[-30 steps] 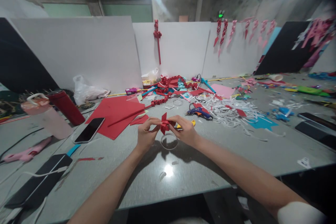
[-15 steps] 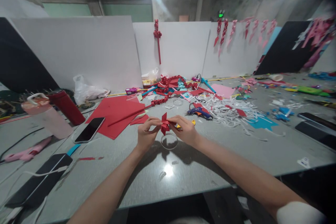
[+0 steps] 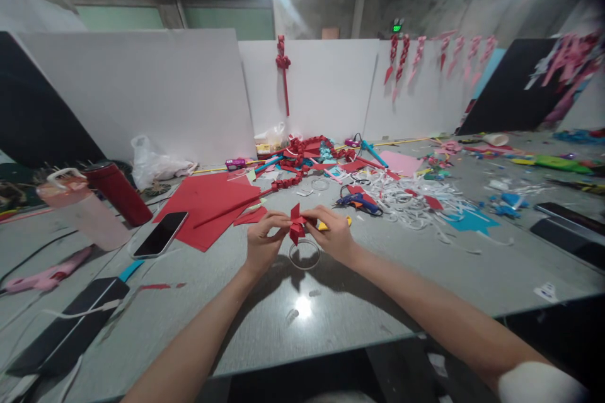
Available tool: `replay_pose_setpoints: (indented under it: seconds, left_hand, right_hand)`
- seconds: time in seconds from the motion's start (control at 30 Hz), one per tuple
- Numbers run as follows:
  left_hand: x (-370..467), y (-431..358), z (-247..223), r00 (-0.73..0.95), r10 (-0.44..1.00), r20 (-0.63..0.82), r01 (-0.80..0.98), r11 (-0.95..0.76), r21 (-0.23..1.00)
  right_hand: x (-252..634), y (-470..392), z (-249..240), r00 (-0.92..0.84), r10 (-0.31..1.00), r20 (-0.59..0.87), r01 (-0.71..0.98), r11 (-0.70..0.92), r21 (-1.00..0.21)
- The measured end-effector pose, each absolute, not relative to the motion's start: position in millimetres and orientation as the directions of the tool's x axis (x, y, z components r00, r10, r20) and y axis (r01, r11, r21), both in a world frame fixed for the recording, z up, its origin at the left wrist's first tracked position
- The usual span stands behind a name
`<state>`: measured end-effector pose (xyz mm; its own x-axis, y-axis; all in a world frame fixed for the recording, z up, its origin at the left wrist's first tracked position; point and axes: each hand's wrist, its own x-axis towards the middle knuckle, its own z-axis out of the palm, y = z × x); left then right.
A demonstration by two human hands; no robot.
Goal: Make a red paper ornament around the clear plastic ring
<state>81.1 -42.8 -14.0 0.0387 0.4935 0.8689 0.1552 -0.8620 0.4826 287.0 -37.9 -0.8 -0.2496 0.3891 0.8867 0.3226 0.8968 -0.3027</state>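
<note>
Between my two hands is a small folded red paper piece (image 3: 296,225) with several pointed flaps, held above the table. My left hand (image 3: 266,240) pinches its left side between thumb and fingers. On the right side, my right hand (image 3: 332,234) grips it the same way; the fingertips partly hide the paper. Just below the paper lies a thin pale ring (image 3: 305,254) on the tabletop. A yellow object (image 3: 335,224) shows partly behind my right hand. Red paper sheets (image 3: 208,201) lie beyond my left hand.
Left are a phone (image 3: 161,235), a pink bottle (image 3: 85,211), a red tumbler (image 3: 118,194), a black power bank (image 3: 69,327) and a pink glue gun (image 3: 50,269). A blue glue gun (image 3: 359,203) lies beside white paper strips (image 3: 406,195). Red paper chains (image 3: 302,157) lie at the back.
Almost nothing differs. Both hands keep their hold on the red paper piece, which sits very slightly lower; the view has shifted a touch.
</note>
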Motion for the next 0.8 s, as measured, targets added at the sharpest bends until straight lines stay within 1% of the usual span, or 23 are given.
replay_pose_setpoints:
  seconds: [0.1, 0.23, 0.3, 0.37, 0.47, 0.67, 0.8]
  left_hand:
    - [81, -44, -12, 0.044, 0.480, 0.876, 0.176, -0.867, 0.466]
    - [83, -46, -12, 0.035, 0.458, 0.888, 0.180, -0.877, 0.445]
    - [83, -46, -12, 0.032, 0.446, 0.894, 0.186, -0.882, 0.433]
    - [83, -46, -13, 0.030, 0.442, 0.897, 0.191, -0.883, 0.429]
    - [83, -45, -14, 0.030, 0.449, 0.893, 0.192, -0.879, 0.436]
    - [83, -46, -13, 0.017, 0.471, 0.882, 0.177, -0.870, 0.461]
    - [82, -46, -12, 0.031, 0.482, 0.876, 0.204, -0.861, 0.467]
  right_hand:
    - [284, -41, 0, -0.209, 0.435, 0.876, 0.329, 0.875, -0.356]
    - [279, -45, -3, -0.098, 0.500, 0.861, 0.323, 0.834, -0.447]
    - [276, -47, -4, -0.072, 0.533, 0.843, 0.312, 0.815, -0.488]
    - [274, -48, -4, -0.069, 0.545, 0.836, 0.315, 0.807, -0.500]
    - [274, -49, -4, -0.081, 0.504, 0.860, 0.343, 0.824, -0.450]
    - [283, -41, -9, -0.225, 0.350, 0.909, 0.356, 0.898, -0.257]
    - [285, -38, -13, -0.266, 0.320, 0.909, 0.373, 0.904, -0.209]
